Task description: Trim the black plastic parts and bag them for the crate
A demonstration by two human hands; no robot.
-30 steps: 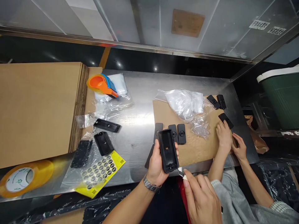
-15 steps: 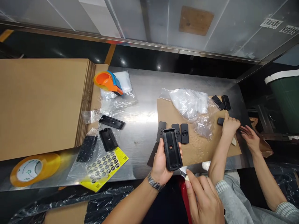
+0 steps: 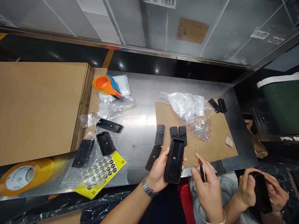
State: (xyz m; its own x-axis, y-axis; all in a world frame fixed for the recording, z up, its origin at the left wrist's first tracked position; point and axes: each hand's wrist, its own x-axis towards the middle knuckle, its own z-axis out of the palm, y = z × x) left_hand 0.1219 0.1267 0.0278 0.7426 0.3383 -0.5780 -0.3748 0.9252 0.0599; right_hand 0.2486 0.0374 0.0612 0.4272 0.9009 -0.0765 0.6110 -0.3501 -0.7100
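A clear bag (image 3: pixel 184 104) with whitish contents lay on the cardboard sheet (image 3: pixel 217 149). By the sheet's near left corner, the left hand (image 3: pixel 158 174), palm up, gripped a hollow black case (image 3: pixel 174 163) with one hole in its floor; the right hand (image 3: pixel 209 186), nearer than the sheet, pinched a thin dark piece (image 3: pixel 201 171).

Moderately bright light, its source out of view, throws white glare across the metal desk (image 3: pixel 142 101) and sharp glints over the plastic bag (image 3: pixel 183 104). The strip beyond (image 3: pixel 140 62) lies dark, dotted with small reflections. Shadow dulls the held black tray (image 3: pixel 174 168); the wide lens stretches the tape roll (image 3: pixel 43 171) leftward.
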